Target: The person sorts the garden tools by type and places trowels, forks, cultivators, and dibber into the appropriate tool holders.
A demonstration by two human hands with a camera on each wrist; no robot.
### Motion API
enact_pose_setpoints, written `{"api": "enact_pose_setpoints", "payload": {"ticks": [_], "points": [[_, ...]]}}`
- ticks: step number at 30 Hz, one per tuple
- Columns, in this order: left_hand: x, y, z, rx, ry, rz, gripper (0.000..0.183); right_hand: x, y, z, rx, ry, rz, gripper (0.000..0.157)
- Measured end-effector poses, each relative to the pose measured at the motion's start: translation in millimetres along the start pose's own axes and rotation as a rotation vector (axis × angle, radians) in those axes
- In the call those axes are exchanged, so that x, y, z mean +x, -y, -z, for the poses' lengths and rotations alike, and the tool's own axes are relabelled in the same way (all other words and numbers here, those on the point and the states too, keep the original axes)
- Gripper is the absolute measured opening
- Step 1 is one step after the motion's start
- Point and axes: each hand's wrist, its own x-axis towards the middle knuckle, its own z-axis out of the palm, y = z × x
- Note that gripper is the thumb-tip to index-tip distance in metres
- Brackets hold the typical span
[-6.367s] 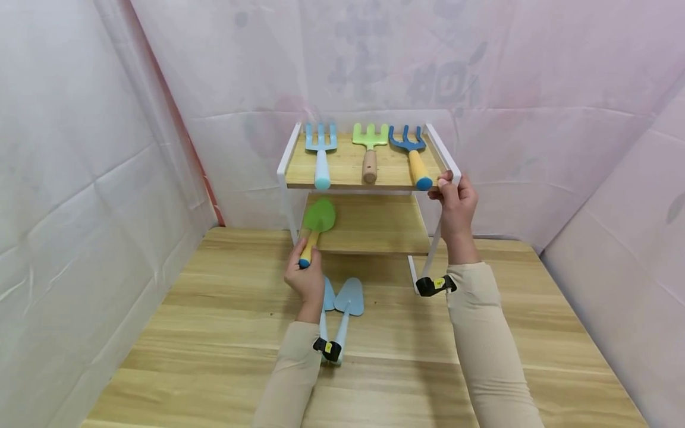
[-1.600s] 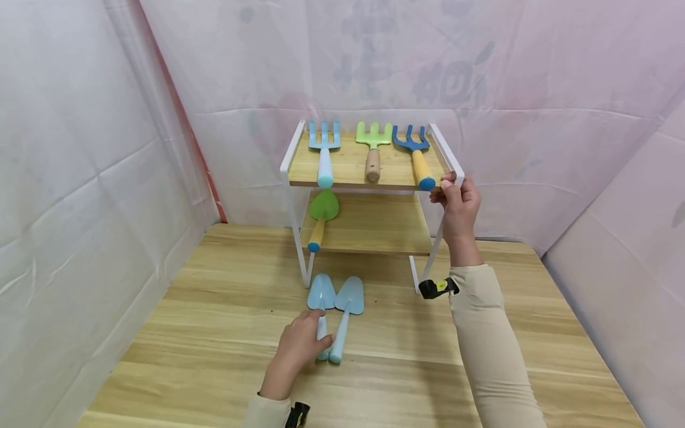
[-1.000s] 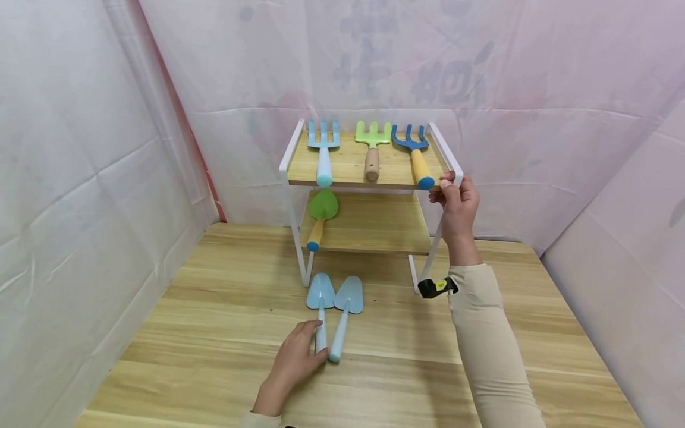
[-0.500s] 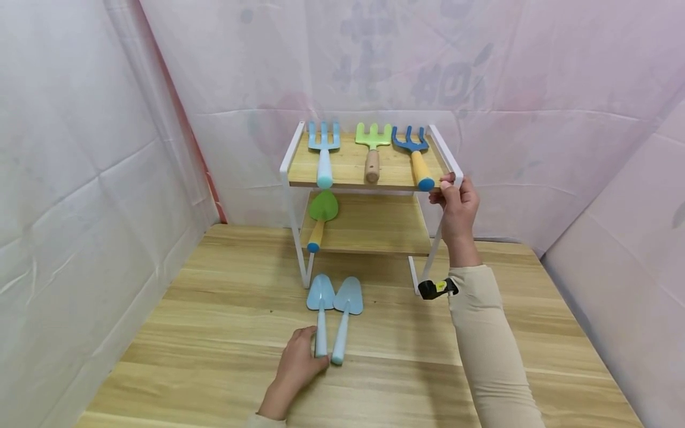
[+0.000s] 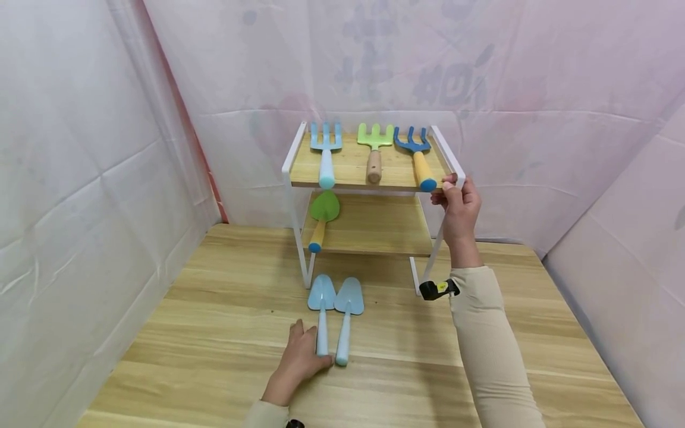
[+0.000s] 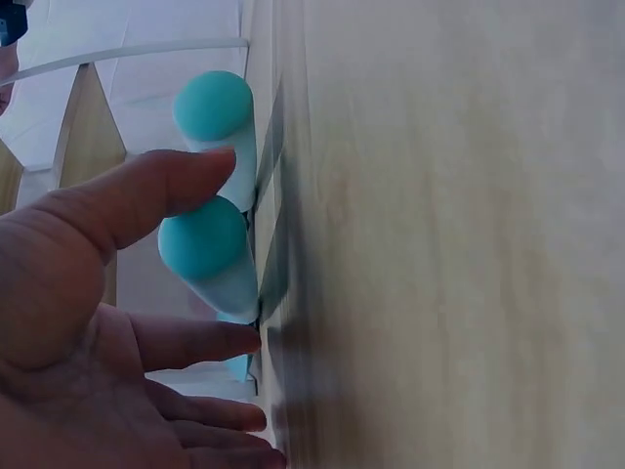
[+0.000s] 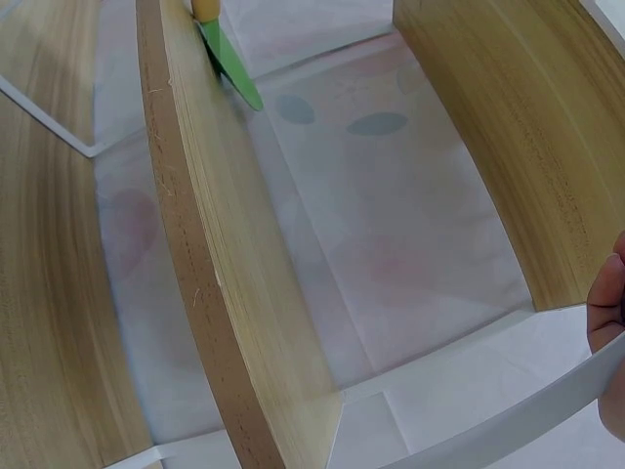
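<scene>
Two light-blue trowels lie on the table: the left trowel [image 5: 321, 297] and the right trowel [image 5: 350, 297], blades side by side. My left hand [image 5: 301, 356] is at the left trowel's handle with its fingers extended. In the left wrist view the thumb lies between the two turquoise handle ends [image 6: 203, 239], and the other fingers stretch along the far side, reaching the table. My right hand [image 5: 461, 208] grips the front right corner of the two-tier shelf rack [image 5: 369, 185], thumb at the upper board's edge. A green trowel [image 5: 324, 207] with a yellow handle lies on the lower board's left.
On the upper board lie a light-blue hand fork [image 5: 326, 148], a green fork [image 5: 374, 142] with a wooden handle, and a dark-blue fork [image 5: 420, 163] with a yellow handle. White sheets [image 5: 257, 71] hang around the wooden table [image 5: 214, 333].
Earlier, my left hand held the green trowel at the lower board; it now lies there, released. That hand came down to the light-blue trowels. The right trowel's handle has shifted slightly right.
</scene>
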Motion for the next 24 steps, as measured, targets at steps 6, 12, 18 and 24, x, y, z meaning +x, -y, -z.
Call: {"api": "enact_pose_setpoints", "payload": {"ticks": [6, 12, 18, 24], "points": [[5.1, 0.6, 0.8, 0.027, -0.062, -0.004, 0.046, 0, 1, 0.5, -0.006, 0.007, -0.005, 0.01], [11.4, -1.1, 3.8, 0.047, -0.09, 0.05, 0.051, 0, 1, 1.3, -0.017, 0.005, 0.001, 0.01], [19.9, -2.4, 3.5, 0.006, -0.124, 0.113, 0.057, 0, 1, 1.6, -0.02, 0.009, 0.0, 0.01], [23.4, -1.5, 3.3, -0.037, -0.131, 0.126, 0.045, -1, 0, 2.5, -0.042, 0.016, 0.0, 0.01]]}}
